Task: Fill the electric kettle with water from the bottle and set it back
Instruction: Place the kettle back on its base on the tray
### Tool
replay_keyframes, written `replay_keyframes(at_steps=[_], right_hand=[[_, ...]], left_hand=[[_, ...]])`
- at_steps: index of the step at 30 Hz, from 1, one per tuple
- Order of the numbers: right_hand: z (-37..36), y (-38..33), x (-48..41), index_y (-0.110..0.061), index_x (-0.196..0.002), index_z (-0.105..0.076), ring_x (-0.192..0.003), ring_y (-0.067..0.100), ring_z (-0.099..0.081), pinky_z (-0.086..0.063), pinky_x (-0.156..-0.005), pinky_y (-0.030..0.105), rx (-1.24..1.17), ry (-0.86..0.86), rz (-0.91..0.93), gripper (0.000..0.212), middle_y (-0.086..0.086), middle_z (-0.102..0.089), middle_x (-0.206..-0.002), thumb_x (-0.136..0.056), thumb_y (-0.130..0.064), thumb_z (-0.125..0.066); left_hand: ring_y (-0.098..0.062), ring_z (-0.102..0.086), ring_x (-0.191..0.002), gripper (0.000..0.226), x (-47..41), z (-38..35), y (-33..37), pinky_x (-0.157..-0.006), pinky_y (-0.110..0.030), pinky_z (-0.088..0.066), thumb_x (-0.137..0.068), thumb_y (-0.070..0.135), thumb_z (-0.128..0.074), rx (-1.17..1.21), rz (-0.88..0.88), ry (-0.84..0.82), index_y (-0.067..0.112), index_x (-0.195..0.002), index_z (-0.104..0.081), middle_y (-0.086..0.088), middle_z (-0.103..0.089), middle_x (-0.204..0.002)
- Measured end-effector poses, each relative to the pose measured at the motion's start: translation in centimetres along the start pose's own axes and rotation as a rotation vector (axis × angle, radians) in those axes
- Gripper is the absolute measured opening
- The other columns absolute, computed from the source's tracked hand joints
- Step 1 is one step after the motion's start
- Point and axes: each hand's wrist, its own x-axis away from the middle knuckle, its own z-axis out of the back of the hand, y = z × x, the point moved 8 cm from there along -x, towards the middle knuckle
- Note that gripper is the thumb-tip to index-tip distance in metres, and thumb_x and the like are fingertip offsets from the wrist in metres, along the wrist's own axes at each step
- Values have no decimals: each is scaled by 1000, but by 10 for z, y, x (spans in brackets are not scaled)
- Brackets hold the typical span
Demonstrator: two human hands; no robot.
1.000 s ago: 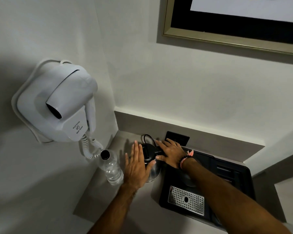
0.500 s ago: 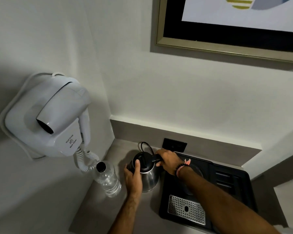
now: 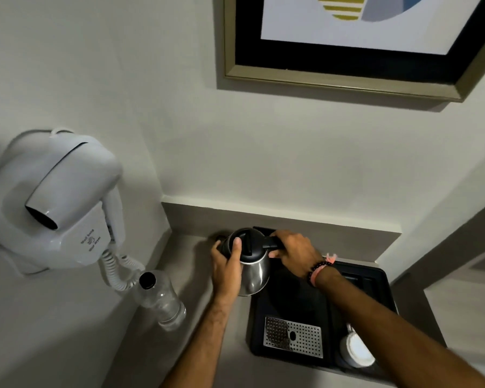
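Observation:
A steel electric kettle with a black lid stands at the back of the grey counter, at the left edge of a black tray. My right hand grips its black handle. My left hand wraps the kettle's left side, thumb resting on the lid. A clear plastic bottle with a black cap stands upright to the left, untouched. The kettle's base is hidden.
A white wall-mounted hair dryer with a coiled cord hangs close above the bottle. The tray holds a perforated metal drip grate and a white cup. A framed picture hangs on the wall above.
My left hand went from open beside the kettle to wrapped around its body, thumb on the lid. My right hand closed on the handle. The camera tilted up slightly.

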Motion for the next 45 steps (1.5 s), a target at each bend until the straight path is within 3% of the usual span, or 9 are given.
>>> replay_keyframes(at_steps=[4, 13, 19, 24, 27, 30, 34, 41, 45], right_hand=[[24, 34, 27, -19, -116, -62, -102, 31, -65, -54, -87, 45, 20, 31, -99, 29, 5, -69, -113, -88, -24, -70], [47, 99, 83, -14, -109, -64, -97, 34, -65, -53, -83, 41, 43, 85, -244, 27, 10, -69, -106, -86, -25, -73], [39, 115, 95, -14, -108, -64, -100, 32, -64, -51, -86, 40, -20, 94, -279, 28, 9, -70, -106, -85, -25, -75], [40, 119, 95, -15, -117, -66, -106, 30, -63, -51, -92, 39, -91, 99, -293, 37, 9, -70, -111, -84, -25, -78], [39, 124, 105, -11, -137, -56, -123, 32, -57, -46, -104, 40, -98, 141, -330, 57, 14, -64, -130, -86, -29, -76], [33, 126, 124, -7, -148, -42, -139, 31, -42, -36, -115, 40, -28, 232, -352, 70, 15, -49, -149, -92, -41, -67], [23, 123, 136, -7, -151, -38, -148, 28, -31, -28, -121, 41, 87, 268, -327, 72, 12, -39, -158, -97, -52, -53], [26, 118, 134, -11, -143, -53, -149, 29, -25, -25, -119, 50, 78, 337, -335, 63, 9, -35, -161, -97, -55, -49], [36, 115, 134, -20, -139, -56, -152, 35, -15, -17, -119, 56, 249, 332, -361, 68, 12, -27, -165, -95, -67, -31]], left_hand=[[-28, -54, -127, 75, 16, -44, 5, -109, -47, -43, -87, 50, -67, -56, 6, -120, 11, -144, -37, -11, -57, -138], [-24, -53, -127, 75, 56, -117, -17, -104, -35, -43, -86, 47, -68, -100, 81, -286, 11, -145, -38, -10, -55, -140], [-24, -52, -127, 76, 62, -126, -23, -110, -45, -42, -84, 47, -69, -116, 105, -330, 14, -145, -38, -7, -55, -139], [-24, -51, -129, 74, 61, -127, -23, -112, -44, -40, -87, 44, -68, -103, 102, -335, 14, -147, -37, -8, -53, -142], [-26, -45, -137, 79, 61, -128, -23, -115, -44, -37, -88, 51, -64, -141, 97, -348, 17, -151, -30, -9, -45, -151], [-27, -36, -144, 84, 61, -124, -19, -115, -44, -32, -88, 61, -56, -197, 50, -349, 22, -155, -23, -8, -34, -160], [-26, -28, -149, 89, 57, -122, -4, -118, -43, -26, -86, 69, -50, -304, -73, -363, 23, -156, -19, -6, -26, -164], [-22, -14, -154, 99, 56, -121, 9, -123, -50, -18, -79, 85, -33, -528, -214, -464, 29, -157, -11, -3, -12, -168], [-17, -2, -155, 107, 58, -121, 13, -125, -49, -12, -75, 89, -24, -725, -342, -517, 23, -158, -7, -2, -4, -169]])
